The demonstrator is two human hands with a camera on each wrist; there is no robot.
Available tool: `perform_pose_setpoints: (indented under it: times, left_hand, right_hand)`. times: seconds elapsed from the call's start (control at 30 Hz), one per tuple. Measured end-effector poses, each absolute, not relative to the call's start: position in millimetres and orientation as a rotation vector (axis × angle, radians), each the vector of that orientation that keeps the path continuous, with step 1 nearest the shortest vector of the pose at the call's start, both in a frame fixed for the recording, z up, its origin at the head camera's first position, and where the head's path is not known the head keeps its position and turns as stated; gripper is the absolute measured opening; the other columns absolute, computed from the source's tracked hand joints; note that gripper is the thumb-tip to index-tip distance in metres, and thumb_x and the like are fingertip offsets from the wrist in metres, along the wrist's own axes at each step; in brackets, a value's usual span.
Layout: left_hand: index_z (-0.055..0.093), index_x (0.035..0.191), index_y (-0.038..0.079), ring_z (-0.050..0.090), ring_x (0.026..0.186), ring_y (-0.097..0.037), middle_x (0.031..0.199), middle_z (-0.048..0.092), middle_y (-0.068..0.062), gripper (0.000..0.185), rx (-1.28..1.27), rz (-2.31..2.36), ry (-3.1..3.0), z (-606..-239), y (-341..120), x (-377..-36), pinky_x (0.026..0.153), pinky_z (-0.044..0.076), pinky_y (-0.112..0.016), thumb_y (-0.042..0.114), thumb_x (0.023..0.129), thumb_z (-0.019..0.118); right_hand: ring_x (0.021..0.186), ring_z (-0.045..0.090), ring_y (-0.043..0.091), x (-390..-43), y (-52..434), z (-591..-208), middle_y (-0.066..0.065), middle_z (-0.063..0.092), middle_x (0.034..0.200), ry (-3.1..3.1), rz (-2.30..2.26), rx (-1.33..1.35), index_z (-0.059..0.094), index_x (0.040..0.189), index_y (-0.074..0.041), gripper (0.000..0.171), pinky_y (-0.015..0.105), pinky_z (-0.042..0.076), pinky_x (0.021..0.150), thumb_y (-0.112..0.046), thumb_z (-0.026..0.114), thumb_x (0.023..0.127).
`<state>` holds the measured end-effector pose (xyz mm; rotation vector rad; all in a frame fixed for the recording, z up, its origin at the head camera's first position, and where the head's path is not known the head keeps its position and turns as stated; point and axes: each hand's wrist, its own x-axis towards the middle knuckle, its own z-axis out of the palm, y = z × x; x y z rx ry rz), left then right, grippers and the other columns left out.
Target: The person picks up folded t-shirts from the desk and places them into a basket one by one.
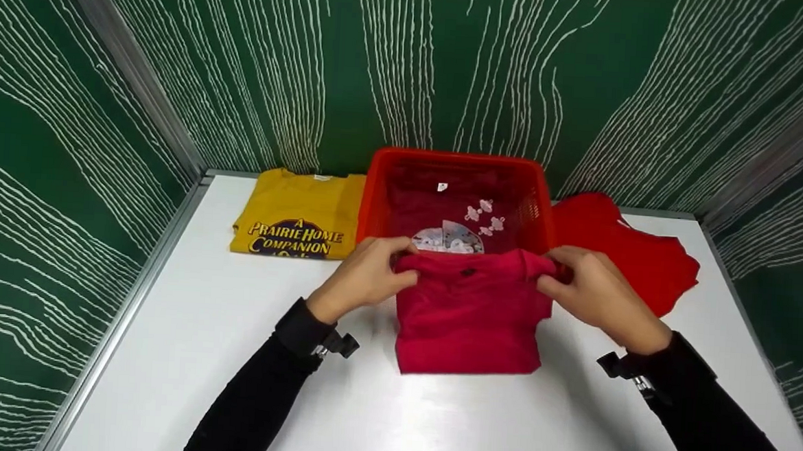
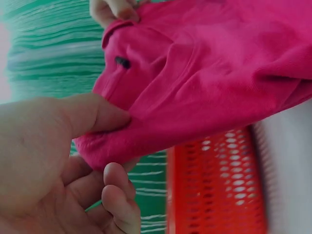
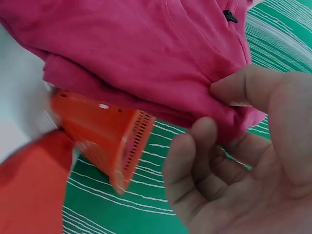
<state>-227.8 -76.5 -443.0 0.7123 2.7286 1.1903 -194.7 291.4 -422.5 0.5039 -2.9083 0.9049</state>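
Observation:
A folded crimson shirt (image 1: 471, 315) hangs in front of an orange-red plastic basket (image 1: 376, 190), its lower edge near the white table (image 1: 391, 417). My left hand (image 1: 371, 275) pinches its top left corner and my right hand (image 1: 587, 290) pinches its top right corner, both just above the basket's near rim. In the left wrist view the thumb (image 2: 92, 114) presses the pink cloth (image 2: 219, 78) against curled fingers. The right wrist view shows the same pinch on the shirt (image 3: 141, 53), with the basket (image 3: 107, 131) below. A dark red shirt with a white print (image 1: 453, 218) lies inside the basket.
A folded yellow shirt (image 1: 299, 213) with dark lettering lies left of the basket. A red garment (image 1: 630, 255) lies to its right. Green walls with white lines close in the table on three sides, with metal edges along left and right.

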Motion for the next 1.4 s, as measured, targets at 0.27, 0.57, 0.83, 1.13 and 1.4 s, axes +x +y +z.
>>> perform_pose_setpoints:
  times: [0.27,0.57,0.83,1.13,1.4]
  left_hand:
    - [0.081,0.128,0.014,0.064,0.086,-0.020,0.103,0.078,-0.003,0.028,0.779,1.144,2.791,-404.1,-88.3,-233.4,0.076,0.052,-0.032,0.023,0.102,0.076]
    - [0.081,0.124,0.011,0.069,0.107,-0.025,0.120,0.080,-0.005,0.022,0.787,1.043,2.962,-375.9,-89.9,-248.3,0.100,0.059,-0.040,0.017,0.105,0.074]
    - [0.077,0.128,0.009,0.069,0.114,-0.025,0.122,0.073,-0.006,0.023,0.723,1.052,3.052,-375.8,-84.0,-286.4,0.106,0.057,-0.040,0.019,0.108,0.071]
    - [0.077,0.134,0.009,0.069,0.129,-0.027,0.134,0.075,-0.007,0.030,0.561,1.047,3.055,-385.7,-77.6,-324.8,0.115,0.054,-0.041,0.023,0.107,0.073]
    - [0.077,0.136,0.010,0.071,0.129,-0.029,0.134,0.074,-0.008,0.032,0.524,0.951,3.115,-393.3,-75.6,-338.2,0.111,0.057,-0.045,0.021,0.107,0.072]
  right_hand:
    - [0.060,0.051,0.012,-198.9,287.0,-392.6,0.000,0.060,0.072,-2.876,0.872,0.558,0.076,0.102,-0.010,0.007,0.022,0.044,0.056,-0.012,0.078,0.096]
    - [0.070,0.051,0.016,-218.4,282.7,-371.6,0.005,0.063,0.083,-2.811,0.799,0.599,0.078,0.102,-0.010,0.004,0.023,0.042,0.059,-0.011,0.076,0.098]
    - [0.073,0.054,0.021,-256.5,279.2,-368.2,0.013,0.067,0.090,-2.749,0.779,0.550,0.079,0.110,-0.001,0.013,0.021,0.041,0.059,-0.009,0.072,0.103]
    - [0.079,0.057,0.026,-294.7,271.8,-378.6,0.015,0.068,0.091,-2.735,0.669,0.504,0.076,0.106,0.001,0.015,0.031,0.043,0.068,-0.010,0.066,0.105]
    - [0.080,0.059,0.031,-318.3,265.9,-388.8,0.018,0.070,0.089,-2.764,0.647,0.475,0.076,0.106,0.004,0.018,0.045,0.048,0.075,-0.010,0.064,0.104]
